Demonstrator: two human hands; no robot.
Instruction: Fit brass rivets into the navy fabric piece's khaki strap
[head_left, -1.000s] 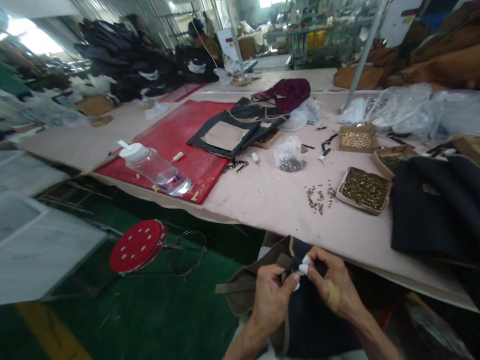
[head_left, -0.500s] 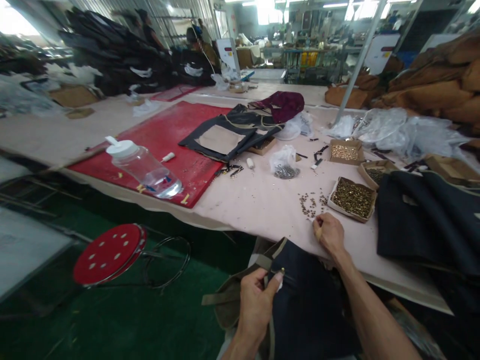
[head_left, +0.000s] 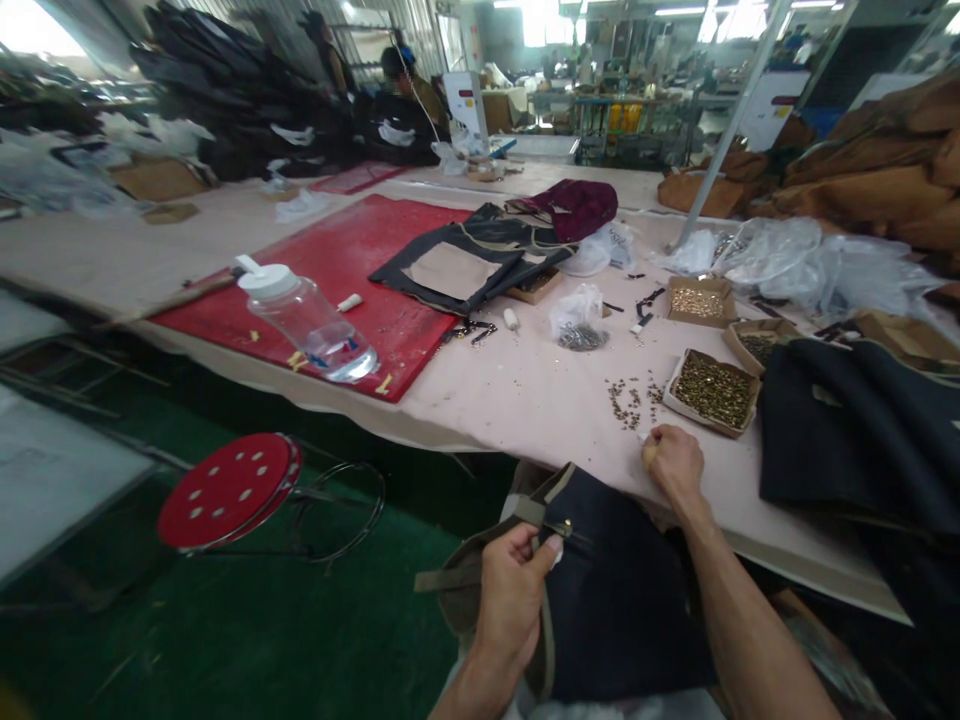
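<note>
- Head view: the left hand is pinched shut on the top edge of the dark cloth in the lap, thumb pressed beside a small brass stud at the olive trim.
- Head view: the right hand rests on the pink surface, fingers curled together at the near edge of the loose studs, just before the stud box. Whether it has one between the fingertips I cannot tell.
- Risk: a stud is small and round, so a weak fingertip pinch could drop it, and it could roll off the surface to the green floor.
- Risk: the cloth hangs from one pinch only; should the thumb ease, the marked spot by the trim could slip and the stud there fall out.
- Risk: a sweep of the wrist could scatter the loose studs, or nudge the open box.
- Rest: a water bottle lies on the red mat, well apart; a red stool stands on the floor to the left.
- Against half a second ago: the right hand sits a little nearer the body and lower in the picture, the loose studs now clear above it; the left hand's pinch looks unchanged. A second ago both hands met at the cloth.
</note>
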